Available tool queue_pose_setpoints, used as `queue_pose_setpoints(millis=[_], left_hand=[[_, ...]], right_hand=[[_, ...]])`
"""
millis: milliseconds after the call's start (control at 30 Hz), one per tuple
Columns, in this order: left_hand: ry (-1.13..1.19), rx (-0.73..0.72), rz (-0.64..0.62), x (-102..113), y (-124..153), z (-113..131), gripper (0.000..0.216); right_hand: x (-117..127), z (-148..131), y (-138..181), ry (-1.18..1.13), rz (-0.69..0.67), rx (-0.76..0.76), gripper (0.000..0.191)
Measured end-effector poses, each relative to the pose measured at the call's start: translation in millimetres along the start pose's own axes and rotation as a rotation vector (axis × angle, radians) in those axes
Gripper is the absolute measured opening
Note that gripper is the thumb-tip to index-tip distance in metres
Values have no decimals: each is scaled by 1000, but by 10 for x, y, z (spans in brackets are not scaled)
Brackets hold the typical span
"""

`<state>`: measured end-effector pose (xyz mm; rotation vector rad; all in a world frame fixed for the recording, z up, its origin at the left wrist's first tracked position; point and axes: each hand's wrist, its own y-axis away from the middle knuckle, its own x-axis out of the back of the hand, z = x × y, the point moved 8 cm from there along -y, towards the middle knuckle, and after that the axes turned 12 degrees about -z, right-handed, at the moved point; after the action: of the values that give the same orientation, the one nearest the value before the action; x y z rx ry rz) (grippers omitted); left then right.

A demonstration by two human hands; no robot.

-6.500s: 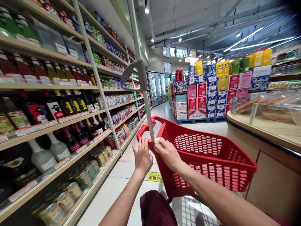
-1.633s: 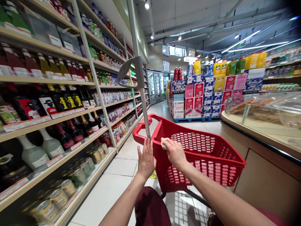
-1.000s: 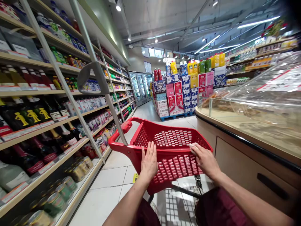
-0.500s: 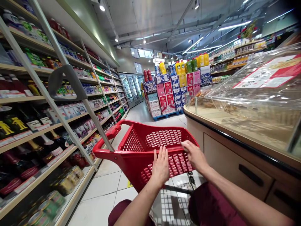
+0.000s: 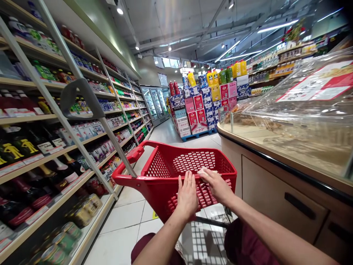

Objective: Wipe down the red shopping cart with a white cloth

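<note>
A red plastic shopping basket point(image 5: 162, 178) on wheels stands in the aisle in front of me, its long grey pull handle point(image 5: 82, 99) leaning up to the left. My left hand point(image 5: 187, 194) lies flat, fingers together, against the basket's near wall. My right hand point(image 5: 216, 184) presses a small white cloth point(image 5: 203, 171) onto the near rim, just right of the left hand. Nothing shows inside the basket.
Shelves of bottles and cans point(image 5: 41, 147) run along the left. A counter with clear food covers point(image 5: 298, 121) bounds the right. Stacked drink cartons point(image 5: 204, 114) and glass-door fridges point(image 5: 154, 105) stand at the aisle's far end. White floor tiles point(image 5: 124, 224) lie between.
My right hand with the cloth slid left along the near rim, closer to my left hand. The left hand has stayed flat on the basket's wall. Earlier both hands were at the handle's base.
</note>
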<state>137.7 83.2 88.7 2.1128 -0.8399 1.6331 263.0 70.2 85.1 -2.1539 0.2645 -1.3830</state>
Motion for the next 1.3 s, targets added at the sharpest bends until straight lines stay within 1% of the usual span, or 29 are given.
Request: queue_pose_setpoints(millis=[33, 100, 167, 200, 267, 333, 400, 467, 533, 633, 700, 767, 867, 933, 1000, 1133, 1200, 1233, 1300], left_hand=[[-7, 17, 6, 6, 25, -44, 60], [-20, 37, 10, 10, 75, -114, 60], [-29, 32, 6, 6, 115, -143, 59], [-35, 28, 3, 3, 132, -150, 60], [-48, 32, 5, 4, 170, -185, 61], [-63, 62, 24, 18, 231, -282, 61], [-67, 104, 47, 34, 317, -426, 61], [-59, 119, 56, 32, 405, -547, 63], [-55, 103, 58, 21, 472, -605, 63], [-66, 106, 77, 32, 534, -666, 61], [-68, 136, 91, 65, 571, -753, 61], [-61, 175, 104, 114, 620, -879, 63], [-48, 234, 138, 192, 712, -1073, 65], [-48, 274, 168, 233, 781, -1182, 65], [-60, 314, 199, 263, 862, -1283, 65], [-121, 340, 280, 327, 1077, -1476, 67], [-133, 350, 339, 372, 1193, -1600, 68], [-125, 375, 364, 393, 1247, -1683, 69], [-90, 445, 384, 414, 1322, -1867, 69]], right_hand=[[-2, 21, 0, 7, 6, -29, 57], [19, 127, 19, 20, 41, -142, 55], [12, 127, 17, 21, 61, -196, 55], [-18, 56, -5, 16, 52, -173, 56], [-109, -178, -65, 0, 6, -51, 57], [-175, -361, -96, -22, -24, 47, 56], [-184, -391, -101, -44, -14, 32, 55], [-174, -366, -109, -49, 20, -57, 53], [-208, -471, -156, -53, 33, -86, 52], [-340, -854, -288, -87, -10, 35, 54], [-408, -1005, -337, -109, -44, 109, 56], [-422, -946, -326, -109, -54, 113, 57], [-372, -691, -251, -87, -8, 47, 58], [-362, -673, -248, -80, 26, 27, 58], [-410, -881, -335, -96, 28, 59, 60], [-520, -1662, -680, -209, 26, 191, 63], [-539, -2009, -847, -268, 22, 252, 60], [-547, -2140, -917, -285, 12, 276, 57], [-564, -2318, -1021, -298, -13, 316, 50]])
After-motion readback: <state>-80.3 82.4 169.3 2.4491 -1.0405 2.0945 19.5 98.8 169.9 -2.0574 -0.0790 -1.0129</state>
